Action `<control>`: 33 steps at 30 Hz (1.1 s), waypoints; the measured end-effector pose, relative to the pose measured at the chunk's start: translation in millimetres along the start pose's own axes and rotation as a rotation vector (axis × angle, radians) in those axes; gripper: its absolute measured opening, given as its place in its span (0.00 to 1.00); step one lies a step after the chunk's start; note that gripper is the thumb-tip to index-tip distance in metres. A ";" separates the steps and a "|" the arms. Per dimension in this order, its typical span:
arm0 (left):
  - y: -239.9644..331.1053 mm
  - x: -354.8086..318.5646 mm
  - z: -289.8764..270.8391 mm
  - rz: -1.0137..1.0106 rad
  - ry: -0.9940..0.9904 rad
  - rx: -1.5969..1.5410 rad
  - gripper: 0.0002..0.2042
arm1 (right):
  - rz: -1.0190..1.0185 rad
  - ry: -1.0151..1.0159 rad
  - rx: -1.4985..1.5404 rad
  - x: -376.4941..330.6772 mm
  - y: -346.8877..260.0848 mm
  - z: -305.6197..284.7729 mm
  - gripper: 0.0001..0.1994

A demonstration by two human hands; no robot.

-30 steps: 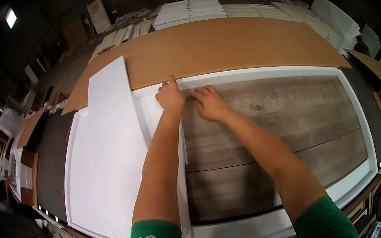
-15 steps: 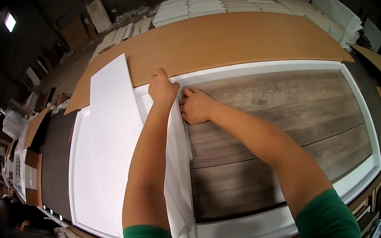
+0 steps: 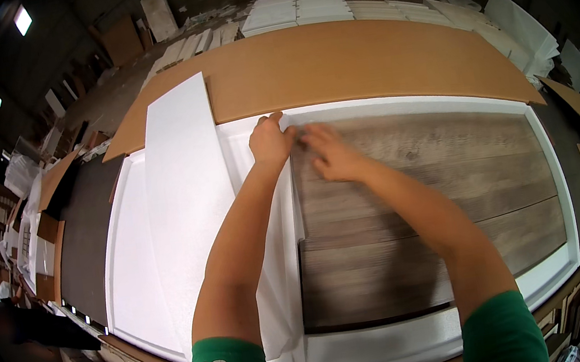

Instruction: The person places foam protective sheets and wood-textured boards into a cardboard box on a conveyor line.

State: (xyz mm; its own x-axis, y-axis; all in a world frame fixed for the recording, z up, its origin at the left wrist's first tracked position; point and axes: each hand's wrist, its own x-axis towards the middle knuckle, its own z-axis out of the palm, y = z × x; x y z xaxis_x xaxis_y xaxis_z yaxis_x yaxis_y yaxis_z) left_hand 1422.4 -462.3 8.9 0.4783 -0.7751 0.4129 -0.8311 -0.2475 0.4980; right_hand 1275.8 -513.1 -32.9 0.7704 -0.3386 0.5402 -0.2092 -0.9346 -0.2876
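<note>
A wood-grain plank panel (image 3: 418,165) lies in the right part of a white foam frame (image 3: 547,142). Along the panel's left edge runs a white foam strip (image 3: 289,253). My left hand (image 3: 271,143) is bent around the far end of this strip, thumb toward the panel, its grip partly hidden. Just to the right, my right hand (image 3: 336,153) hovers over the panel's far left corner, fingers apart and slightly blurred, holding nothing. A long white foam sheet (image 3: 183,165) lies slanted across the left part, its far end overlapping brown cardboard (image 3: 362,60).
The cardboard flap spreads beyond the frame. Dark table surfaces (image 3: 87,235) flank it left and right. White stacked boards (image 3: 294,10) lie on the floor farther off, and white foam sheets (image 3: 517,26) lean at the far right. A person in dark clothes (image 3: 40,324) is at the lower left.
My right hand has come away from the foam strip to the right, its fingers spreading. My left hand stays at the strip's far end. The whole view has shifted slightly.
</note>
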 end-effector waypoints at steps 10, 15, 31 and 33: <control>3.1 -4.4 17.9 0.361 0.058 0.416 0.09 | 0.236 -0.032 0.091 -42.3 -18.3 -35.0 0.14; 3.5 -5.1 27.1 0.337 -0.012 0.539 0.06 | 0.125 0.032 -0.121 -48.7 -32.5 -23.3 0.13; -8.1 -40.8 -1.3 0.332 -0.369 0.579 0.37 | 0.071 0.086 -0.295 -46.2 -33.7 -17.2 0.14; 6.4 -42.0 -0.2 0.366 -0.324 0.598 0.36 | 0.044 -0.075 -0.374 -50.8 -43.9 -28.4 0.14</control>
State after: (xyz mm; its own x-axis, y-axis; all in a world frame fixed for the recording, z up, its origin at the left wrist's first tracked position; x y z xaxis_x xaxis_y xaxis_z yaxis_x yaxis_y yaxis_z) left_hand 1397.0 -431.3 -5.1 0.1133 -0.9767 0.1825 -0.9764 -0.1434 -0.1615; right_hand 1228.9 -457.9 -25.3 0.7948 -0.3834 0.4705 -0.4379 -0.8990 0.0071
